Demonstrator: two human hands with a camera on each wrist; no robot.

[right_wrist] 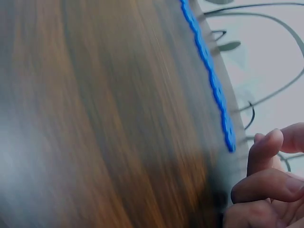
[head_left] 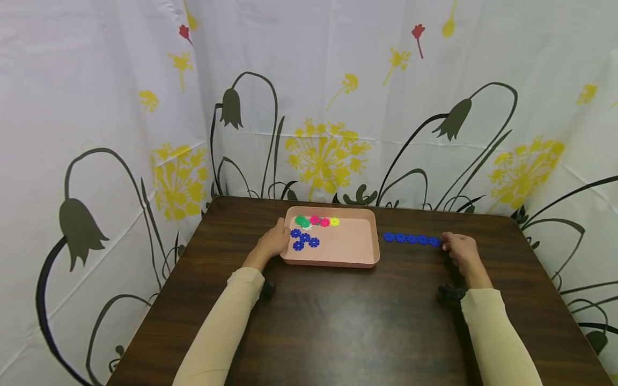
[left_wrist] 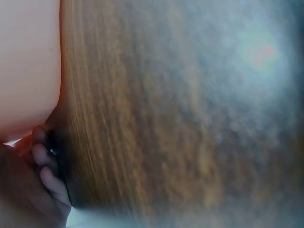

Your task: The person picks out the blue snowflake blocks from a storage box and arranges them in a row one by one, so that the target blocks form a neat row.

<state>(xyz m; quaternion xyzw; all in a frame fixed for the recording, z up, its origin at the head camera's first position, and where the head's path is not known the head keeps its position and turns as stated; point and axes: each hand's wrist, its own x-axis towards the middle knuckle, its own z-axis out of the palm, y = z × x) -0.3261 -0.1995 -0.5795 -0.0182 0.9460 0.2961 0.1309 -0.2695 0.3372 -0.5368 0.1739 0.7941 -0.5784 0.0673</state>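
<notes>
A pink rectangular tray [head_left: 350,244] stands on the table, and my left hand [head_left: 275,240] holds its left end. Low in the left wrist view the curled fingers [left_wrist: 53,183] sit against the tray's wall [left_wrist: 28,66]. Inside the tray lie several blue flower-shaped discs [head_left: 305,237], beside green discs [head_left: 301,220], pink discs [head_left: 324,222] and a yellow one [head_left: 335,221]. To the tray's right, blue discs form a straight row [head_left: 411,238]. My right hand [head_left: 462,252] is at the row's right end; its loosely bent fingers are apart from the last disc in the right wrist view.
The dark wooden table [head_left: 333,321] reaches toward me in front of the tray. Behind its back edge hangs a white curtain [head_left: 309,102] printed with flowers. A black wrist device [head_left: 450,293] shows beside the right sleeve, another [head_left: 267,290] beside the left.
</notes>
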